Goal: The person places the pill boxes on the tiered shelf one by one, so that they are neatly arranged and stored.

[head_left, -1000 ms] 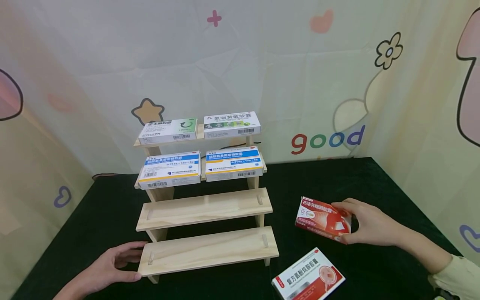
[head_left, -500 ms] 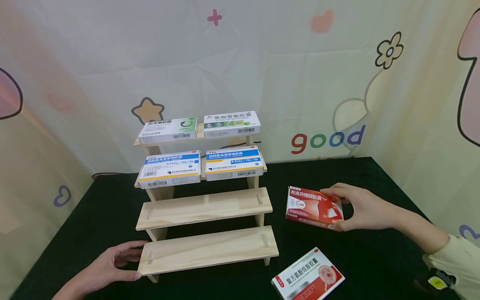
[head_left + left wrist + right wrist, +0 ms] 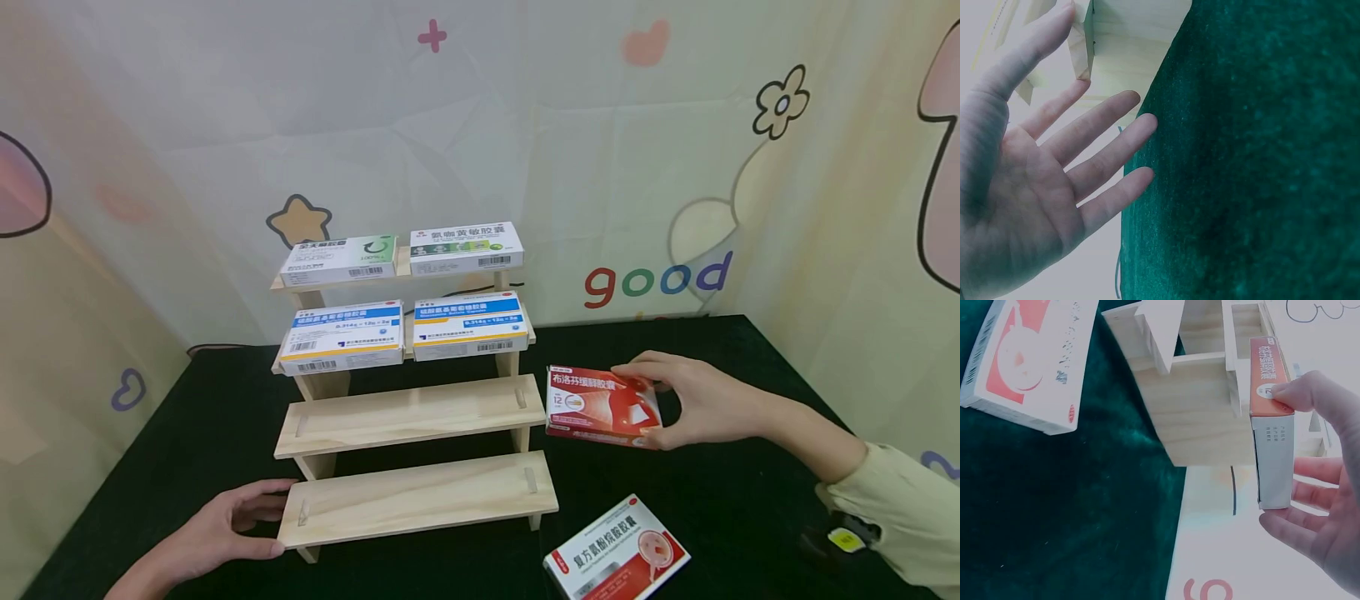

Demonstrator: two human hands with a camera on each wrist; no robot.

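Note:
My right hand (image 3: 708, 400) grips a red medicine box (image 3: 592, 406) by its right end, thumb on one edge and fingers on the opposite one. The box is held up just right of the third step of a wooden stepped display stand (image 3: 420, 500). In the right wrist view, the box's white end panel (image 3: 1274, 462) faces the camera. My left hand (image 3: 213, 533) pinches the left end of the stand's lowest step between thumb and index finger. Its other fingers extend free in the left wrist view. A white-and-red medicine box (image 3: 618, 550) lies on the dark green cloth at the front right.
Two white-and-green boxes (image 3: 467, 248) sit on the top step. Two blue-and-white boxes (image 3: 341, 337) fill the step below. The lower two steps are bare wood. A printed curtain (image 3: 600, 167) hangs behind the dark green tabletop (image 3: 637, 333).
My right hand has carried the red medicine box left and upward, close to the stand's right side. The left hand stays at the lowest step.

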